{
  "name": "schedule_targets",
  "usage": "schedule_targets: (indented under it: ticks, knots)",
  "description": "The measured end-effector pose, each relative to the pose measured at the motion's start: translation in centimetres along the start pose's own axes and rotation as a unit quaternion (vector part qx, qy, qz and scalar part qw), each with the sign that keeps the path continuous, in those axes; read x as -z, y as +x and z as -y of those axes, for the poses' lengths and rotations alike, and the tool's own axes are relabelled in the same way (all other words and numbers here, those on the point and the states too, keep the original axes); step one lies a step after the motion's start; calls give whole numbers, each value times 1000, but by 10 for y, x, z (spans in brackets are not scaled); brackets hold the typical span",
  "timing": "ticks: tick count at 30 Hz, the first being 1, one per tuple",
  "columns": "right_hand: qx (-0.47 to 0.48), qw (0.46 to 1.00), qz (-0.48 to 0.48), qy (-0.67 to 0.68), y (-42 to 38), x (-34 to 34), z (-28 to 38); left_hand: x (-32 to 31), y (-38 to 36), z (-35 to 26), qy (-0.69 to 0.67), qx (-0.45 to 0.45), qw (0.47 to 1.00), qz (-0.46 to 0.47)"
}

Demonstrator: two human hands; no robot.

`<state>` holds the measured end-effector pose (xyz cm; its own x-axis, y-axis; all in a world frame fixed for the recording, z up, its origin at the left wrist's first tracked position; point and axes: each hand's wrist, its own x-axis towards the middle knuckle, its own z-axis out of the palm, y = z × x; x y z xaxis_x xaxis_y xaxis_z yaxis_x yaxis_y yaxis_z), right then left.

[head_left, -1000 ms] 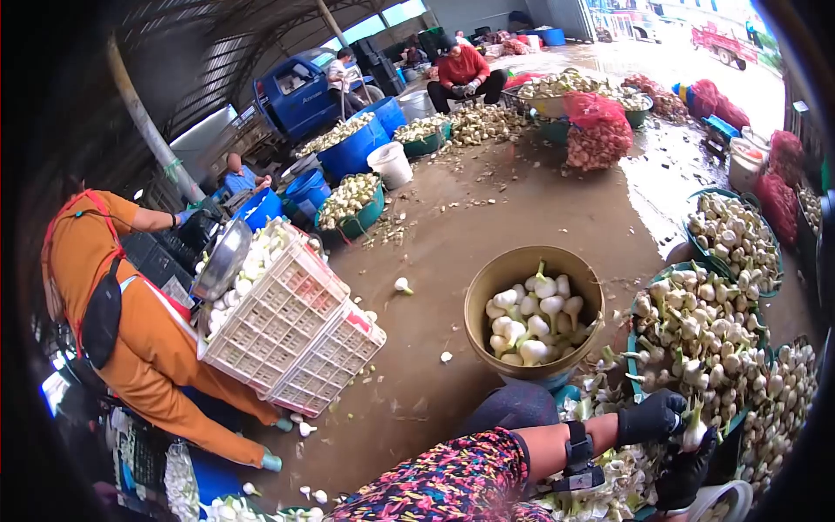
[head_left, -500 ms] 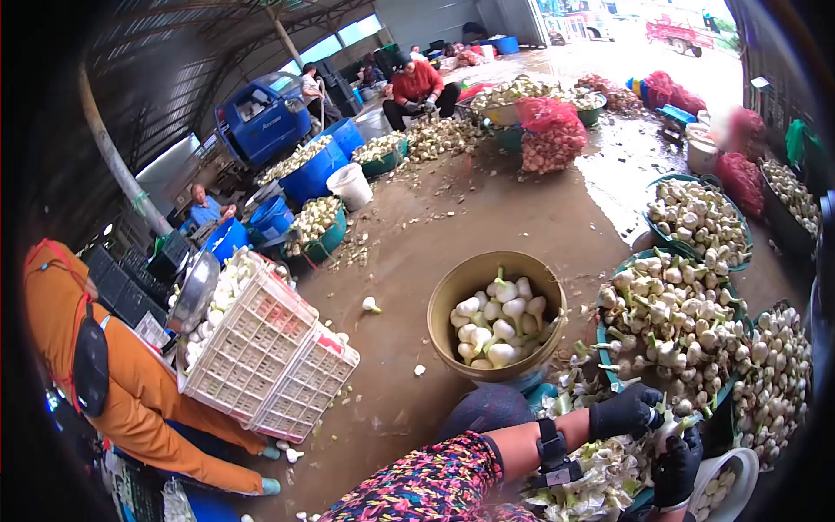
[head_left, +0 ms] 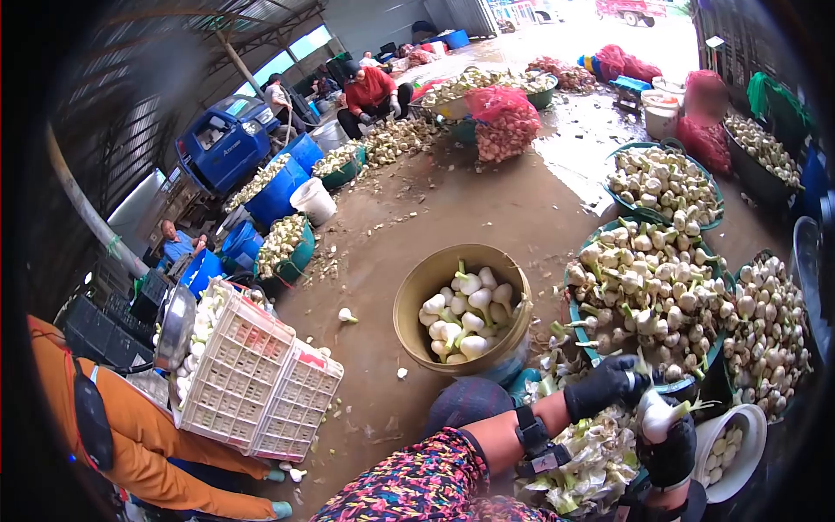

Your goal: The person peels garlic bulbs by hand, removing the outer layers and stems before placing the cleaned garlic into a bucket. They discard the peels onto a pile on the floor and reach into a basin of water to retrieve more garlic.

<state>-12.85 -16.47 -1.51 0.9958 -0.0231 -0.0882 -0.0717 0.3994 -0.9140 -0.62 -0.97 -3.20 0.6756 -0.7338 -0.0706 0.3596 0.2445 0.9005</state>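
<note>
Head view: the right hand [head_left: 668, 451], in a black glove, has its fingers curled around a garlic bulb [head_left: 654, 418], whose narrow end points off to the right, perhaps so that the rounded side faces the other hand. That left hand [head_left: 600, 385], gloved too, is bent close beside the bulb; a pale scrap shows near its fingertips, though whether this grip has hold of anything I cannot tell. Below both lies a heap of torn skins and leaves [head_left: 587, 461], probably there because loose bits fall under the hands. A green tub [head_left: 574, 317] piled with bulbs sits just past them, near enough, it seems, to reach without moving. On the floor beyond the left forearm stands a tan bucket [head_left: 417, 300] with its mouth upward, likely keeping its bulbs apart from the tub's (they look whiter and cleaner). A white pail [head_left: 757, 438] holding pale pieces is just beside the right hand, presumably for handiness.
</note>
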Motion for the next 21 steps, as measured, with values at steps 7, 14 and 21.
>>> schedule_targets:
  ticks: [7,14,21]
  knots:
    - [7,987,-145,63,12,-5,0,-16,-5,-26,93,-28,994,58]
    - [88,993,-81,0,15,-5,-3,-8,-7,-22,266,-113,953,93]
    - [74,989,-127,22,16,-10,5,-17,-10,-34,164,-72,984,14]
